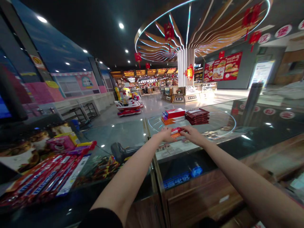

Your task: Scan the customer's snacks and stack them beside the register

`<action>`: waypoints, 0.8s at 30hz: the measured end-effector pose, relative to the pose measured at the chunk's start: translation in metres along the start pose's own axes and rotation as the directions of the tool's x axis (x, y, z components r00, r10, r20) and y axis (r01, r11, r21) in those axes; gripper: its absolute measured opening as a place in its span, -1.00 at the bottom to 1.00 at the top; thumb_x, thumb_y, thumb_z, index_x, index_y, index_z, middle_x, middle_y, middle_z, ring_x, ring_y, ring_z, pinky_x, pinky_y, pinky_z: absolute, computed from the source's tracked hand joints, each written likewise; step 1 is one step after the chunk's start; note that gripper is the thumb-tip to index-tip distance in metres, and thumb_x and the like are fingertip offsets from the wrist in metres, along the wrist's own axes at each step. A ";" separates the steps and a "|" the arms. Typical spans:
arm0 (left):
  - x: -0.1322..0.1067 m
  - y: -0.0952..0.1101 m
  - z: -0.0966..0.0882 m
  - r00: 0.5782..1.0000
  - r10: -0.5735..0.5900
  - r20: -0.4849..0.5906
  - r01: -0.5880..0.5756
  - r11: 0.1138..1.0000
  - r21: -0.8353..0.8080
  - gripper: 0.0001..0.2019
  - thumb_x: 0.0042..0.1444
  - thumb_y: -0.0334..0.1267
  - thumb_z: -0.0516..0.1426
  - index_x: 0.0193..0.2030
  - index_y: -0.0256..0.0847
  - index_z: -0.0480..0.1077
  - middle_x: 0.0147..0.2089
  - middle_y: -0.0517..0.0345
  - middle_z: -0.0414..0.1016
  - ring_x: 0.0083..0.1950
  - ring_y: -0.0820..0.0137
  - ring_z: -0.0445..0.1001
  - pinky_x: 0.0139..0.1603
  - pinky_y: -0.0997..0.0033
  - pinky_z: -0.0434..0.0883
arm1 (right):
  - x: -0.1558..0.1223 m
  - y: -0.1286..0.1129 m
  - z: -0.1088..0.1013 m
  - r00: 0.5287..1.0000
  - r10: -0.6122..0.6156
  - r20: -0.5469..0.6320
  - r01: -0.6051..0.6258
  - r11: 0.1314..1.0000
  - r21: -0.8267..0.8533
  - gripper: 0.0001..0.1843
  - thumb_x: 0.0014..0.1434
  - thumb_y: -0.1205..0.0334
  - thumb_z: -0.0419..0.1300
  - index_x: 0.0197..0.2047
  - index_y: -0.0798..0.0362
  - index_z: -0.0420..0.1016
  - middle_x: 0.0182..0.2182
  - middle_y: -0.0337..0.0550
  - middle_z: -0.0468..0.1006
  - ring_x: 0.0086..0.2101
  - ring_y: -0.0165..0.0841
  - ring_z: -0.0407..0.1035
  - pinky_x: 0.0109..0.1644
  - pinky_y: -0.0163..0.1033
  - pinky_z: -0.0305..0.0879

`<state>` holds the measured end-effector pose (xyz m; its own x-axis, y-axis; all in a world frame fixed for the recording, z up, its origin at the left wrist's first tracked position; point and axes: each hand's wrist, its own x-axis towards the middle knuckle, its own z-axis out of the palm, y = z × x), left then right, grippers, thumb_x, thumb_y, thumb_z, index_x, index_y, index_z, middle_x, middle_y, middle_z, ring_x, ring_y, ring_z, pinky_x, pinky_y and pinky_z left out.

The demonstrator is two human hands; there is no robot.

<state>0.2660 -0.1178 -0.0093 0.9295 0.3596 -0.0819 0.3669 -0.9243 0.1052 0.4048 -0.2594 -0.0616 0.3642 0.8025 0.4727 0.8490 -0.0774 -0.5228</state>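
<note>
Both hands reach out over a glass-topped table point(142, 136) and meet near its far side. Between the left hand point(163, 134) and the right hand point(193, 135) sits a small red-and-orange packet point(177, 132), just above a metal seam that divides the glass. The fingers point(184, 129) of both hands are narrowly closed, pinching the packet from either side; its label is too small to read.

Just beyond the fingers, near but not touching them, stand a stack of red and orange boxes point(173, 116) and, to its right, a pile of dark red packets point(197, 116). A dark post point(251, 103) rises from the glass well to the right.

At lower left, red candy rolls point(45, 179) lie in a slanted row, their white lettering apparently reading "mentos". A pink box point(60, 142) sits just beyond them. Blue lettering point(182, 179) shows below the glass but cannot be read.

Past the table's far edge, a red-and-white kiddie ride point(128, 106) stands on the floor point(152, 107). At upper right hangs a red burger poster point(222, 67).
</note>
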 end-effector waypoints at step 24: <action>-0.030 -0.039 -0.024 0.993 0.082 -0.080 -0.081 0.996 0.023 -0.55 0.00 -0.13 0.24 0.06 -0.14 0.46 -0.01 0.04 0.56 0.00 0.25 0.51 -0.04 0.44 0.38 | 0.011 -0.067 0.035 0.954 0.286 -0.090 -0.299 0.932 -0.203 -0.60 0.19 -0.03 0.12 0.01 -0.07 0.55 0.01 -0.01 0.49 0.03 -0.09 0.34 0.03 -0.06 0.25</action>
<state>0.2246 -0.0895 0.0127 0.9566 0.2915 0.0066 0.2898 -0.9530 0.0882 0.3388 -0.2246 -0.0467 0.6247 0.6904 0.3648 0.7607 -0.4323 -0.4843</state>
